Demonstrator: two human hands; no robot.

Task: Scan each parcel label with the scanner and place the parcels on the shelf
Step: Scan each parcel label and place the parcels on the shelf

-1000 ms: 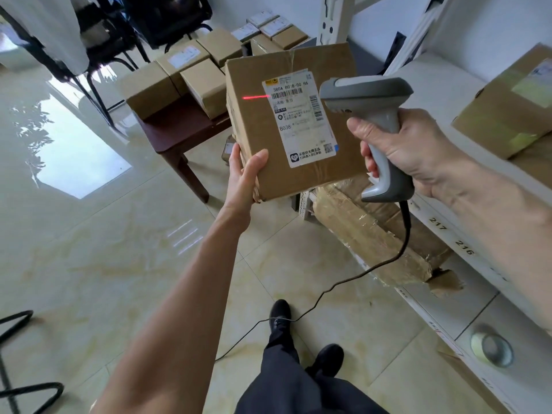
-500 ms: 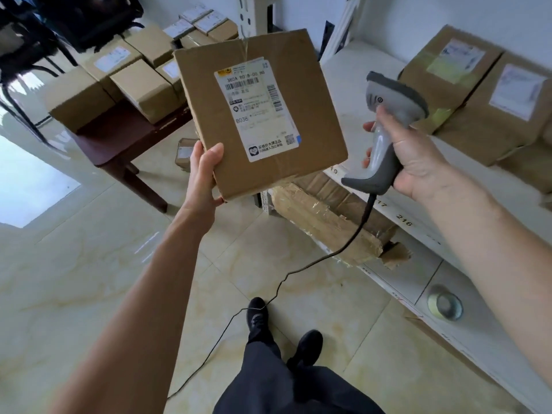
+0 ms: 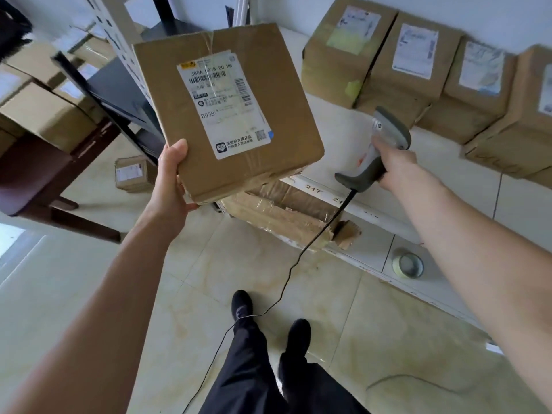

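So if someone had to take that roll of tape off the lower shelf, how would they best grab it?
The roll of tape lies flat on the lower shelf, hole up. Probably best to come from above and pinch the ring wall, one finger in the hole and the thumb outside.

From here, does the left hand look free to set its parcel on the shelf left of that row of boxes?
Probably yes. The left hand grips the parcel by its lower corner, and the shelf beside the boxes shows bare. The right hand with the scanner sits close and may need to shift.
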